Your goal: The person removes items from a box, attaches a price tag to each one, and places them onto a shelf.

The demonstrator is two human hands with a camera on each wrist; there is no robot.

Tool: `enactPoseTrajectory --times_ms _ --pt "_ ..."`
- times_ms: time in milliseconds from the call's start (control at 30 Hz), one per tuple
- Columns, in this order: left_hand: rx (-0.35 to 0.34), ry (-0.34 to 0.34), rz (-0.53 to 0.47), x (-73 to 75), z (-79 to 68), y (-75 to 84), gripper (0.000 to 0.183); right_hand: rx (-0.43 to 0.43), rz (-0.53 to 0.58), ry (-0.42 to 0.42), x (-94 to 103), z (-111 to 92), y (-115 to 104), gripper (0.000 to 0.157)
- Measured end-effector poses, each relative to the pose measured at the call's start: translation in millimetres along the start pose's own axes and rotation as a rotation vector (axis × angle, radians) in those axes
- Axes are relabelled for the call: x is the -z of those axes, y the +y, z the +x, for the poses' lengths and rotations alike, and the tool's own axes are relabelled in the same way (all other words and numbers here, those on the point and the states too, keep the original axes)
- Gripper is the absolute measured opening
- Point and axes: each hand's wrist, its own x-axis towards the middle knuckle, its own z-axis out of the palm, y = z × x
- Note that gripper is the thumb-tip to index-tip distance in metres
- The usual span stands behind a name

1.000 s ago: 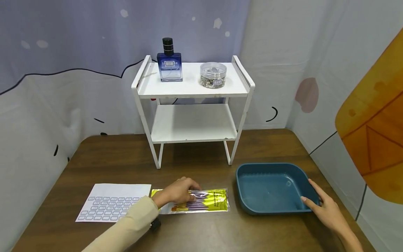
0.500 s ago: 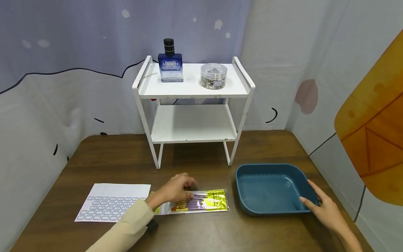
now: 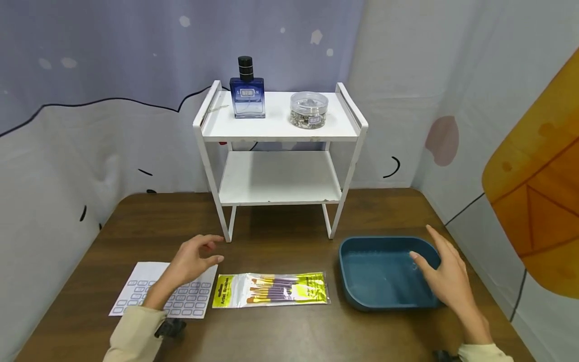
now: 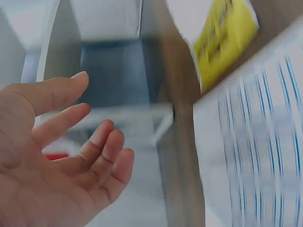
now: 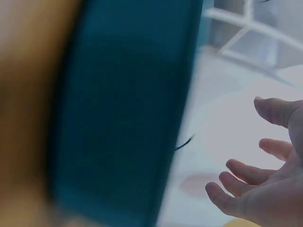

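My left hand (image 3: 186, 262) is raised over the label sheet (image 3: 190, 300), fingers spread and nothing in them. In the left wrist view the same hand (image 4: 71, 151) shows a bare palm, with the sheet (image 4: 251, 142) to its right. A clear packet of artist brushes (image 3: 271, 289) with yellow ends lies flat at the table's middle. My right hand (image 3: 445, 274) hovers at the right side of the teal tray (image 3: 384, 304), thumb and fingers apart. The right wrist view has that hand (image 5: 255, 175) away from the blurred tray wall (image 5: 123, 113).
Behind stands a white two-tier rack (image 3: 280, 176). On its top shelf are a blue perfume bottle (image 3: 248, 100) and a round clear jar (image 3: 308, 111) with small metallic bits inside. Printed curtains (image 3: 113, 151) hang behind and beside the wooden table (image 3: 280, 334).
My left hand has left the brush packet, moving left and up over the label sheet. My right hand has let go of the tray's side and lifted. The packet and tray stay put.
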Motion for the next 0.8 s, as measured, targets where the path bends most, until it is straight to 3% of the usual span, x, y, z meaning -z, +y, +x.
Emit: enactPoseTrajectory --times_ms 200,367,567,800 --pt "0.14 0.053 0.114 32.5 -23.7 -33.1 0.045 0.126 0.158 0.08 -27.6 7 -63 0.074" --pt "0.238 0.036 0.208 52.0 -39.3 -59.9 0.046 0.272 0.27 0.04 -67.5 9 -119 0.073" --pt "0.347 -0.011 0.291 64.0 -51.5 -85.0 0.055 0.501 0.244 -0.198 -132.7 -4 -171 0.067" --pt "0.599 -0.135 0.286 62.7 -60.8 -95.3 0.091 0.756 -0.08 -0.51 -201.0 -31 -215 0.058"
